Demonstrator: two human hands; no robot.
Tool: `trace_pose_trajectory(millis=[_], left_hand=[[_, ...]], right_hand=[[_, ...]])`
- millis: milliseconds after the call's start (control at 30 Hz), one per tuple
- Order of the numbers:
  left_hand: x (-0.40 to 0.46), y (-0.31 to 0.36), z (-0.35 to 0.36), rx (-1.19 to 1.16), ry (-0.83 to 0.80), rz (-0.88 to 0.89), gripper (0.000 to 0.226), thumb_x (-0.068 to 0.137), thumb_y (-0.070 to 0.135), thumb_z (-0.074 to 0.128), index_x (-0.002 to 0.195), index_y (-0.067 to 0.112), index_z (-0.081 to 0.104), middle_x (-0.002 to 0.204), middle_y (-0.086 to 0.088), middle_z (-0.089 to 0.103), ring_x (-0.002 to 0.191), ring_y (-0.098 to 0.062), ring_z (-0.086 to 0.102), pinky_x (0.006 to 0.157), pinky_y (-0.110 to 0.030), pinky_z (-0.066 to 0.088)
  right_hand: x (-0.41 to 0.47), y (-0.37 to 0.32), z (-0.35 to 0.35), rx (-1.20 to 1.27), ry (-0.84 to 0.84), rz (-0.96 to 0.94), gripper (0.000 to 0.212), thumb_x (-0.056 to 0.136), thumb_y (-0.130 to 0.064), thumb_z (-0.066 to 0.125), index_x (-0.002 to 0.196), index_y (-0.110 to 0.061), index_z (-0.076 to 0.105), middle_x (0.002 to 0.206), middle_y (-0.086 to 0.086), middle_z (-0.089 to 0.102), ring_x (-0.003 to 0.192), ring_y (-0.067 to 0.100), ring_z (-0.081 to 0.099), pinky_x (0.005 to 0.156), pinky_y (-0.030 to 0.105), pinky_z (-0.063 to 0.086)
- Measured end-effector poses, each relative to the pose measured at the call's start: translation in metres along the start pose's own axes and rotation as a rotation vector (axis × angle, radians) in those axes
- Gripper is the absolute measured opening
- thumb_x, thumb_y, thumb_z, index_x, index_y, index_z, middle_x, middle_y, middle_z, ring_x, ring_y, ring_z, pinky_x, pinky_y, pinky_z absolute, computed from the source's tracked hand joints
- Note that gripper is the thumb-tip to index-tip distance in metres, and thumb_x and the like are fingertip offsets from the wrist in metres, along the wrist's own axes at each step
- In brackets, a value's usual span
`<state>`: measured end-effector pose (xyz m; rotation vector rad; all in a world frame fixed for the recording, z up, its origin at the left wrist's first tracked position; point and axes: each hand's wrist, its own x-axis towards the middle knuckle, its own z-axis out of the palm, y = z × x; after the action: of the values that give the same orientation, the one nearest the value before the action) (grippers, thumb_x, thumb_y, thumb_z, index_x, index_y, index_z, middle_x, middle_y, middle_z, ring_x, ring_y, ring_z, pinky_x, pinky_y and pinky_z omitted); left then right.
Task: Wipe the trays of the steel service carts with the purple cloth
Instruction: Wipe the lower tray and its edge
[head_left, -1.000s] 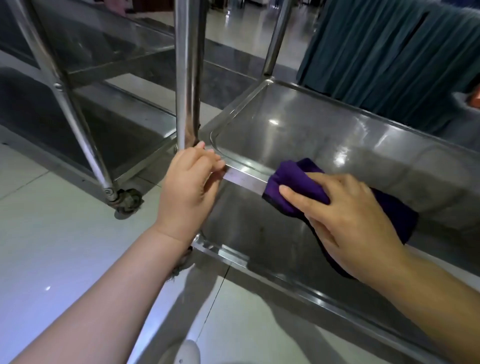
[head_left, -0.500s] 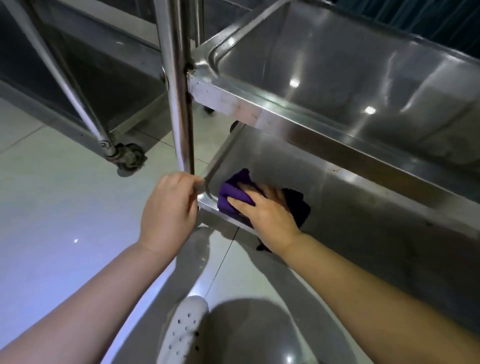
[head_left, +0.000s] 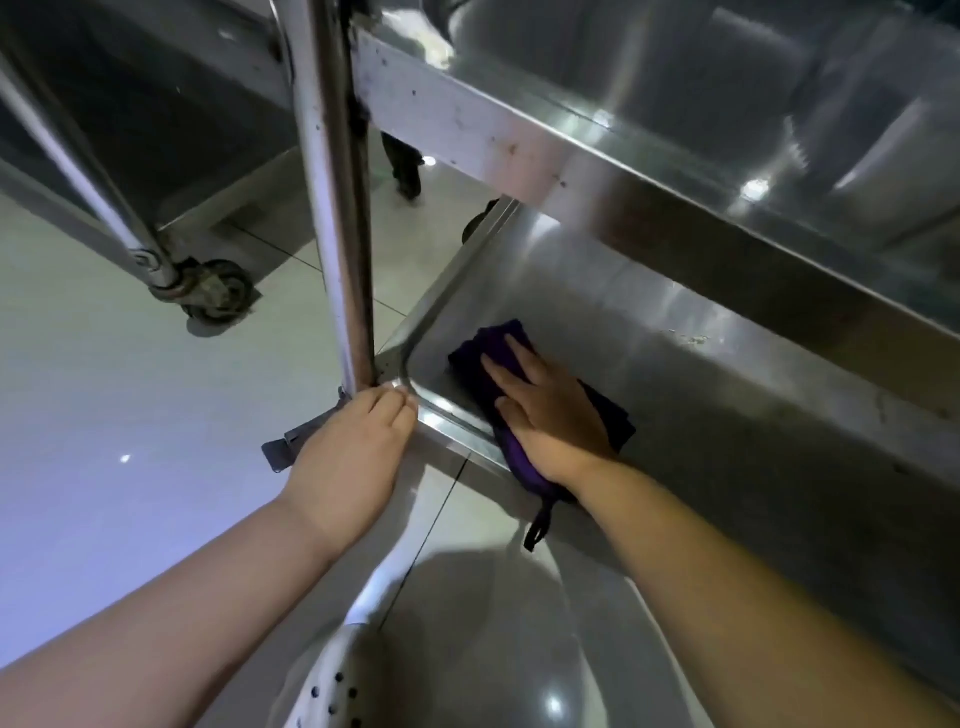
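Note:
The purple cloth (head_left: 493, 348) lies in the near left corner of the steel cart's bottom tray (head_left: 701, 415). My right hand (head_left: 545, 410) presses flat on the cloth with straight fingers; part of the cloth hangs over the tray's front rim. My left hand (head_left: 353, 457) rests on the tray's corner at the foot of the upright post (head_left: 337, 197), its fingertips on the rim. The tray above (head_left: 675, 104) overhangs the bottom one.
A second steel cart (head_left: 156, 130) stands to the left, its caster wheel (head_left: 215, 288) on the pale tiled floor. A brake tab (head_left: 283, 449) juts from the near corner beside my left hand. A white perforated shoe (head_left: 332, 680) is at the bottom edge.
My right hand took the cloth from the middle tray's front rim down to the bottom tray's corner and now lies flatter on it. My left hand dropped from the middle rim to the bottom corner.

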<state>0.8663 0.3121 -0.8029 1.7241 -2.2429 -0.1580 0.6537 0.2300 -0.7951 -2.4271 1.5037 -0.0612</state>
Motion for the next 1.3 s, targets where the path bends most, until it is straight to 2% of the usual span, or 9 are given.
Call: trace_pose_trajectory(millis=[67, 267, 433, 633, 733, 867, 967, 1100, 1300], left_hand=[[0.001, 0.000, 0.003, 0.043, -0.021, 0.016, 0.054, 0.073, 0.003, 0.023, 0.108, -0.003, 0.064, 0.102, -0.015, 0.063, 0.092, -0.031, 0.063, 0.073, -0.036, 0.057], [-0.003, 0.008, 0.006, 0.107, -0.017, 0.045, 0.057, 0.075, 0.006, 0.024, 0.113, -0.007, 0.064, 0.108, -0.019, 0.065, 0.102, -0.034, 0.063, 0.081, -0.039, 0.055], [-0.007, 0.009, 0.006, 0.076, -0.053, 0.038, 0.057, 0.074, 0.003, 0.025, 0.116, -0.006, 0.063, 0.113, -0.018, 0.064, 0.106, -0.034, 0.062, 0.082, -0.040, 0.054], [-0.007, 0.003, 0.007, 0.109, -0.017, 0.069, 0.056, 0.074, 0.003, 0.027, 0.116, -0.005, 0.064, 0.108, -0.016, 0.066, 0.104, -0.032, 0.061, 0.082, -0.036, 0.054], [-0.006, 0.001, 0.009, 0.146, 0.031, 0.092, 0.056, 0.074, 0.001, 0.027, 0.114, -0.006, 0.064, 0.105, -0.017, 0.066, 0.101, -0.032, 0.062, 0.090, -0.033, 0.048], [-0.008, -0.003, 0.009, 0.166, 0.043, 0.085, 0.057, 0.077, 0.001, 0.023, 0.117, -0.007, 0.062, 0.108, -0.018, 0.065, 0.104, -0.033, 0.062, 0.088, -0.037, 0.051], [-0.009, -0.002, 0.009, 0.171, 0.025, 0.083, 0.059, 0.074, 0.001, 0.024, 0.118, -0.006, 0.062, 0.110, -0.017, 0.065, 0.106, -0.033, 0.062, 0.083, -0.040, 0.054], [-0.010, -0.001, 0.009, 0.201, 0.032, 0.089, 0.059, 0.072, 0.002, 0.026, 0.117, -0.005, 0.063, 0.112, -0.018, 0.065, 0.105, -0.033, 0.063, 0.075, -0.039, 0.054], [-0.010, 0.008, 0.006, 0.209, 0.034, 0.072, 0.059, 0.070, 0.002, 0.028, 0.117, -0.003, 0.063, 0.111, -0.017, 0.065, 0.101, -0.034, 0.064, 0.069, -0.040, 0.055]], right_hand=[[-0.013, 0.036, -0.001, -0.029, 0.057, 0.089, 0.047, 0.103, -0.030, 0.037, 0.149, -0.031, 0.031, 0.161, 0.000, 0.016, 0.144, 0.027, 0.021, 0.117, 0.039, 0.022], [-0.075, 0.142, -0.029, -0.085, 0.176, 0.509, 0.047, 0.103, -0.021, 0.037, 0.150, -0.018, 0.032, 0.160, 0.012, 0.015, 0.145, 0.032, 0.018, 0.117, 0.038, 0.019], [-0.058, 0.123, -0.025, -0.076, 0.179, 0.719, 0.050, 0.102, -0.027, 0.034, 0.152, -0.028, 0.025, 0.161, 0.009, 0.013, 0.146, 0.030, 0.012, 0.116, 0.043, 0.017], [0.012, 0.005, 0.004, -0.110, 0.112, 0.287, 0.050, 0.103, -0.032, 0.031, 0.152, -0.034, 0.021, 0.162, -0.002, 0.009, 0.147, 0.026, 0.004, 0.116, 0.044, 0.012], [0.047, -0.053, 0.019, -0.119, 0.052, 0.056, 0.052, 0.102, -0.032, 0.034, 0.151, -0.037, 0.019, 0.162, -0.003, 0.008, 0.147, 0.026, 0.006, 0.116, 0.045, 0.011], [0.070, -0.049, 0.018, -0.089, 0.041, -0.100, 0.051, 0.102, -0.031, 0.035, 0.151, -0.038, 0.022, 0.161, -0.003, 0.013, 0.146, 0.025, 0.011, 0.114, 0.045, 0.016], [0.083, -0.006, 0.004, -0.138, 0.082, -0.037, 0.049, 0.102, -0.028, 0.034, 0.150, -0.030, 0.028, 0.159, 0.005, 0.022, 0.138, 0.031, 0.028, 0.111, 0.045, 0.029], [0.078, 0.058, -0.014, -0.103, 0.130, 0.187, 0.047, 0.104, -0.029, 0.030, 0.151, -0.025, 0.028, 0.159, 0.007, 0.020, 0.144, 0.030, 0.020, 0.117, 0.041, 0.020], [0.021, 0.141, -0.033, -0.075, 0.233, 0.458, 0.047, 0.103, -0.029, 0.033, 0.149, -0.026, 0.034, 0.155, 0.011, 0.028, 0.141, 0.032, 0.025, 0.115, 0.042, 0.022]])
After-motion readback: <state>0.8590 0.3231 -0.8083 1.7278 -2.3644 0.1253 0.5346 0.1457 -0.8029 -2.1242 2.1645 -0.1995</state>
